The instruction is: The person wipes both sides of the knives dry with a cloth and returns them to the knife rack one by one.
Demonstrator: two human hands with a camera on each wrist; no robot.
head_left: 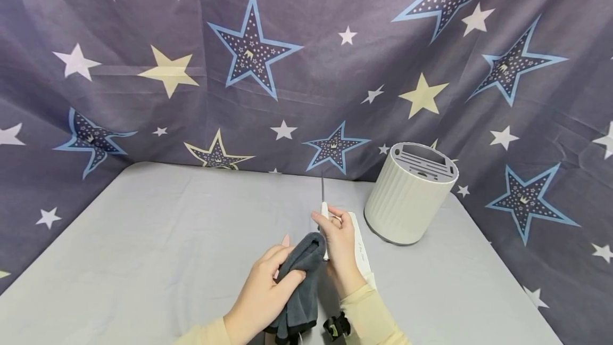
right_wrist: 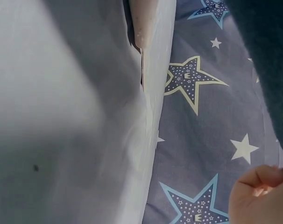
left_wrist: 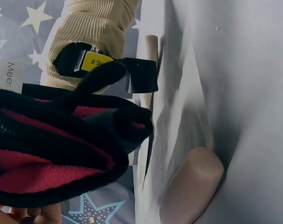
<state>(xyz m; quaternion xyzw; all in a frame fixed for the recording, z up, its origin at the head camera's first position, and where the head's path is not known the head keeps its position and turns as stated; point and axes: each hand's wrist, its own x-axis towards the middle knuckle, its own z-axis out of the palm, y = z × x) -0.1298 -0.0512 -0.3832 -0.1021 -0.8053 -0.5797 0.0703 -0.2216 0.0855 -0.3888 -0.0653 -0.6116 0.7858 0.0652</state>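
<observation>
My left hand (head_left: 265,284) grips a folded dark grey cloth (head_left: 304,281), its thumb lying across the near face. In the left wrist view the same cloth (left_wrist: 48,121) shows black edging and a red inner side, with some left-hand fingers (left_wrist: 45,217) below it. Just to the right, my right hand (head_left: 341,244) holds a knife (head_left: 324,209) by its white handle. The thin blade points up and away from me. The cloth's top overlaps the lower handle in the head view. In the right wrist view, part of the right hand (right_wrist: 260,196) appears below the dark cloth (right_wrist: 270,70).
A cream ribbed knife block (head_left: 407,201) with a slotted grey top stands at the back right. Beside the right hand lies a flat white piece (head_left: 361,249) with small lettering. The table (head_left: 191,217) has a pale cover, with a star-patterned curtain (head_left: 306,89) behind it.
</observation>
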